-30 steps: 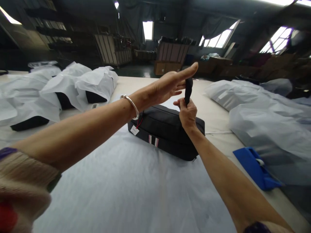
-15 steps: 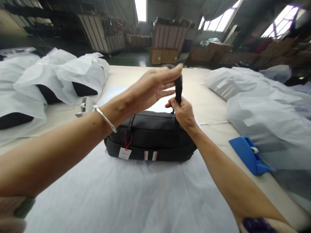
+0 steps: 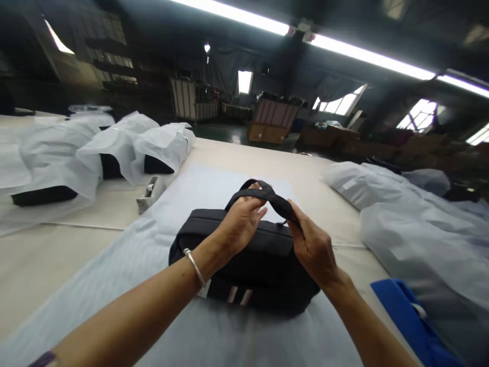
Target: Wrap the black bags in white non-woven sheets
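Observation:
A black bag (image 3: pixel 263 255) stands on a white sheet, its front marked with two pale stripes edged in pink. Its black carrying handles (image 3: pixel 280 206) rise in a loop above the top. My left hand (image 3: pixel 240 224), with a silver bangle at the wrist, has its fingers curled at the left part of the handles, the strap passing over them. At the right end of the loop, my right hand (image 3: pixel 311 244) pinches the strap between thumb and fingers. A white tag (image 3: pixel 205 289) shows partly beside my left forearm.
White-wrapped black bags lie at the left (image 3: pixel 126 142) and a wrapped pile (image 3: pixel 405 219) at the right. A grey tape dispenser (image 3: pixel 151 193) sits left of the sheet (image 3: pixel 153 244); a blue holder (image 3: pixel 412 321) is at the right edge. Carts and cartons stand behind the table.
My view has tilted upward, bringing ceiling lights in. My left hand went from flat and stretched beside the handle to curled at it; the handles now lean over to the left.

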The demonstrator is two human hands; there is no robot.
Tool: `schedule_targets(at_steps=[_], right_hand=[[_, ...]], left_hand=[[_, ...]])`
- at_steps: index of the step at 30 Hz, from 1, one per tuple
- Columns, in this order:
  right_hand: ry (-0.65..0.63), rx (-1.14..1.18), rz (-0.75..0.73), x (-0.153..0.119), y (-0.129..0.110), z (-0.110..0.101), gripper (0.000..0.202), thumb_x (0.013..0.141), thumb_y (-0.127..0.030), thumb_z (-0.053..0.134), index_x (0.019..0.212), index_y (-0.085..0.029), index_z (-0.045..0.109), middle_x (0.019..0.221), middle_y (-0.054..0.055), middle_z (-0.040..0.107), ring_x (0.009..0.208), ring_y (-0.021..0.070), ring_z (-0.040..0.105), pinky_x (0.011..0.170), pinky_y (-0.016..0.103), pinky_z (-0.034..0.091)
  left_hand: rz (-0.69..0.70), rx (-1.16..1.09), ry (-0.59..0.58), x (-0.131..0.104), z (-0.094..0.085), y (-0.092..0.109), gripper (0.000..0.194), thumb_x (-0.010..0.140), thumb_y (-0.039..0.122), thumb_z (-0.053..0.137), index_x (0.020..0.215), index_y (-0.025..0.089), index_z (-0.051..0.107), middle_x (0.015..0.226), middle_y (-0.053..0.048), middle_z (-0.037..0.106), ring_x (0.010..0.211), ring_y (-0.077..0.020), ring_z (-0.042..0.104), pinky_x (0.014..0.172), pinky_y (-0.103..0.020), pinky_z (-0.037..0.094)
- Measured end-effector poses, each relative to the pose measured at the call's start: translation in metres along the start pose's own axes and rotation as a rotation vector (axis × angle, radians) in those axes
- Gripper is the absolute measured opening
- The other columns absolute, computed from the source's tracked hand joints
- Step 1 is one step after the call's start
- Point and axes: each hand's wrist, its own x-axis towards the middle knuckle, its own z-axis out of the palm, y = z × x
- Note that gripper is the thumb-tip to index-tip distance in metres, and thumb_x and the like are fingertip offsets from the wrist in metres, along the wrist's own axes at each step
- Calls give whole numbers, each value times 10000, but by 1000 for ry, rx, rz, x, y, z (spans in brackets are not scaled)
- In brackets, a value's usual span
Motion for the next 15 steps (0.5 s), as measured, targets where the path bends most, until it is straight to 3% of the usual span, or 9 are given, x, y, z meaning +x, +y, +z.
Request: schedule_targets(at_steps=[4,8,10,12,13,15], right_hand=[[-137,83,154,6,-9,-18,439,983,-280,581,1420,-270,538,1333,61,658,1194,249,651,1029,379,539],[-353,392,398,24,-18,-30,373,920,-469,654,1224,-253,644,1200,46,706,1134,247,660,951,345,554],[-313,435,453,30,-21,-28,301,890,-469,689,1088,-243,666,1048,27,718,1013,222,677,882,315,548],[-247,407,463,34,-24,-23,240,867,-438,717,987,-239,658,917,6,693,879,193,661,814,300,527],[-237,397,460,35,-25,-21,221,863,-423,718,962,-238,650,892,2,680,844,185,648,795,301,517],[-283,430,495,38,-29,-21,208,864,-412,709,939,-236,626,878,4,674,805,183,640,771,310,506]], left_hand=[[-40,-148,-186,-6,2,2,384,847,160,641,1230,164,663,1164,-114,727,1204,-247,620,1087,-402,430],[13,-67,-145,-23,-5,0,356,940,422,605,1192,188,696,1298,-103,660,1269,-260,564,993,-351,495],[36,222,-144,-31,-8,5,370,957,482,570,1120,185,717,1197,-93,698,1160,-255,621,900,-331,521],[104,647,-140,-37,-11,18,326,970,456,556,987,183,733,938,-51,732,910,-208,677,795,-301,510],[194,859,-105,-40,-12,26,304,978,424,549,926,183,727,840,-30,713,810,-184,664,762,-294,496],[489,1201,-6,-41,-15,40,223,963,368,585,918,186,706,842,-26,693,806,-186,637,790,-314,478]])
